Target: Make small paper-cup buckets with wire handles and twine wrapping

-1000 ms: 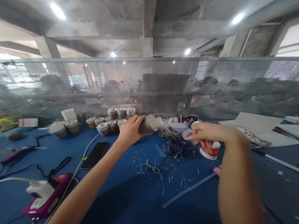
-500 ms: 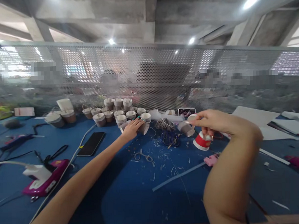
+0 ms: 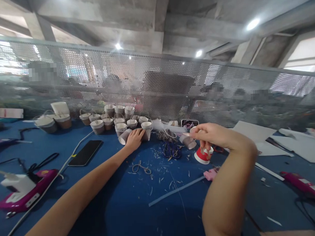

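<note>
My left hand (image 3: 134, 138) reaches to the front of a group of small grey-and-white buckets with thin handles. Its fingers curl against the left side of a small bucket (image 3: 146, 126), which stands nearly upright; the grip is partly hidden. Beside that hand another small bucket (image 3: 124, 136) lies tipped over. My right hand (image 3: 206, 134) is bent at the wrist, thumb and forefinger pinched together near a tilted grey cup (image 3: 188, 141). What the pinch holds is unclear. Below, its other fingers hang at a red-and-white cup (image 3: 202, 156) turned bottom up.
Blue wire (image 3: 171, 150), a grey cord loop (image 3: 141, 168) and white scraps lie mid-table. A black phone (image 3: 85, 153) and purple power strip (image 3: 29, 193) are left. A glue stick (image 3: 175, 191) points from a pink tool (image 3: 211, 174). White sheets (image 3: 253, 131) lie right; a perforated screen (image 3: 161, 87) stands behind.
The view has turned right and tilted. The small bucket at my left hand has gone from leaning to nearly upright, and those fingers have slid to its left side. My right hand stays put.
</note>
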